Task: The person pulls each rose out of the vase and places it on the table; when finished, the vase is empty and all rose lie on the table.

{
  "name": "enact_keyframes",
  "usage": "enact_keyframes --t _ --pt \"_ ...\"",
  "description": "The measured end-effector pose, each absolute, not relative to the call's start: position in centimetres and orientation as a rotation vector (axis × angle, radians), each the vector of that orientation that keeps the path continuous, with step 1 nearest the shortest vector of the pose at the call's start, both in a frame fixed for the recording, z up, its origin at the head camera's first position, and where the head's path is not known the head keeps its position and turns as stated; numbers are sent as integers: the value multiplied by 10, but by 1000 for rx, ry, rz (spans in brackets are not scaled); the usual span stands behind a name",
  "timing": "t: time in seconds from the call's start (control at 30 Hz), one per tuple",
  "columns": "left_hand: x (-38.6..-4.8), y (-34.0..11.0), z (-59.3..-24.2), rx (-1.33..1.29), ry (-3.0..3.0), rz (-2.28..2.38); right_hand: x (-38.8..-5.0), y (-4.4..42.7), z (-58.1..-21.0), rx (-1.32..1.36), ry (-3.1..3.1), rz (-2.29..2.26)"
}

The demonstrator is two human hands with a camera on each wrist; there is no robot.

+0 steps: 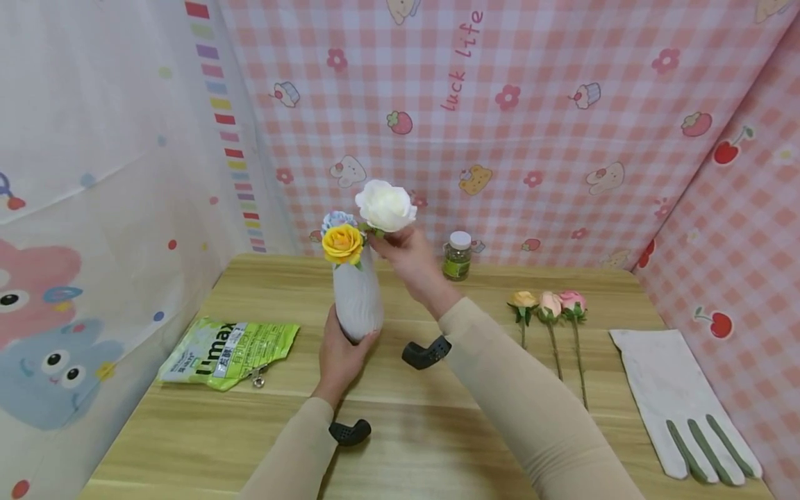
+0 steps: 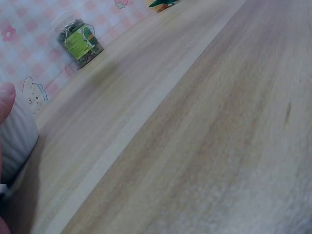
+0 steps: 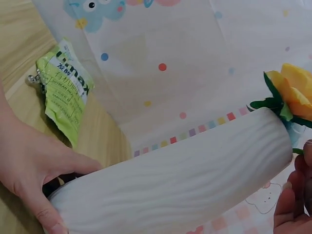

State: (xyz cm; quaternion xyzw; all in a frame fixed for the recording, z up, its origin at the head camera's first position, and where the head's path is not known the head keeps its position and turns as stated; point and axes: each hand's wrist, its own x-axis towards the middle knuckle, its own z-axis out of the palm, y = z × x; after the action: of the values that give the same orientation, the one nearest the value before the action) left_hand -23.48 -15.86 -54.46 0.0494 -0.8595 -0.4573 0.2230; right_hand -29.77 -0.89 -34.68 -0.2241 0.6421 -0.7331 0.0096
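Note:
A white ribbed vase (image 1: 357,298) (image 3: 180,180) stands on the table, tilted a little. The left hand (image 1: 342,357) (image 3: 44,170) grips it low down, fingers and thumb around its base. Yellow (image 1: 342,244) (image 3: 292,90) and blue (image 1: 338,221) flowers rest in its mouth. Just right of the mouth, the right hand (image 1: 415,264) (image 3: 295,195) pinches the stem of a white rose (image 1: 386,205) below its bloom. In the left wrist view only part of the left hand (image 2: 5,105) shows, against the vase (image 2: 18,134).
A green bag (image 1: 228,351) (image 3: 66,87) lies at the left. Behind the right hand stands a lidded jar (image 1: 457,257) (image 2: 78,41). Further right lie yellow (image 1: 523,300), peach (image 1: 550,305) and pink (image 1: 572,302) roses, then a white glove (image 1: 671,389). Patterned cloths hang around the table.

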Motion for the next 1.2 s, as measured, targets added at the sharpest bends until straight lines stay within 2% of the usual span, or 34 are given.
enact_keyframes --t 0.27,0.5,0.97,1.2 --pt "-234 -158 -544 141 -2368 -1282 -296 -10 -349 -716 2211 -2211" --pt "-235 -158 -549 129 -2366 -1268 -290 0 -342 -825 2093 -2378" --pt "-234 -157 -547 121 -2352 -1270 -291 2 -329 -933 2140 -2395" --pt "-234 -158 -546 129 -2361 -1267 -285 13 -330 -622 2387 -2221"
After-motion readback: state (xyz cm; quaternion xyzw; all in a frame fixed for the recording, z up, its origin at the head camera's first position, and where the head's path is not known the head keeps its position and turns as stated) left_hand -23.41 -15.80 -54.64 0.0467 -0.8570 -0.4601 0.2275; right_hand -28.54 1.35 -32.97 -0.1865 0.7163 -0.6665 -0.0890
